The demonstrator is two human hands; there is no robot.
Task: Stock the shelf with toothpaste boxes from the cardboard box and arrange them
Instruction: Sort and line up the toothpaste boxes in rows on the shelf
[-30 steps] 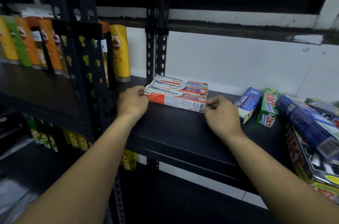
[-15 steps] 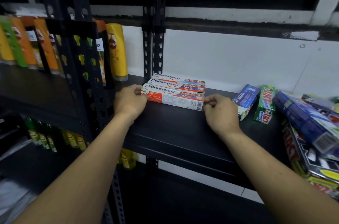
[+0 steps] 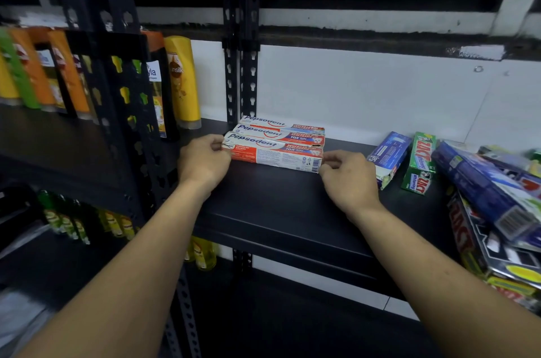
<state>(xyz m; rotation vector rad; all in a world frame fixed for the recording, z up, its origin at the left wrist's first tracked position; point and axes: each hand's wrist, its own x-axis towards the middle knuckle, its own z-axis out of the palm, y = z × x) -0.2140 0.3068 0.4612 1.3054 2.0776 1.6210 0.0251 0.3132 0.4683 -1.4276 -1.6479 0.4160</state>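
Three Pepsodent boxes (image 3: 279, 135) lie side by side at the shelf's (image 3: 278, 205) back left, your left hand (image 3: 203, 163) pinching the front box's (image 3: 275, 154) left end, your right hand (image 3: 349, 179) pinching its right end, other boxes (image 3: 480, 182) heaped at the shelf's right.

3 Pepsodent boxes (image 3: 281, 132) flat on the black shelf (image 3: 278, 205).
White tops with blue lettering, red along the sides; they lie crosswise on the shelf's left part, 1 behind another, long sides touching, the rearmost nearest the back. The front box (image 3: 275, 154) shows its red face and barcode; the left hand (image 3: 203, 163) pinches its left end and the right hand (image 3: 349, 180) its right end.
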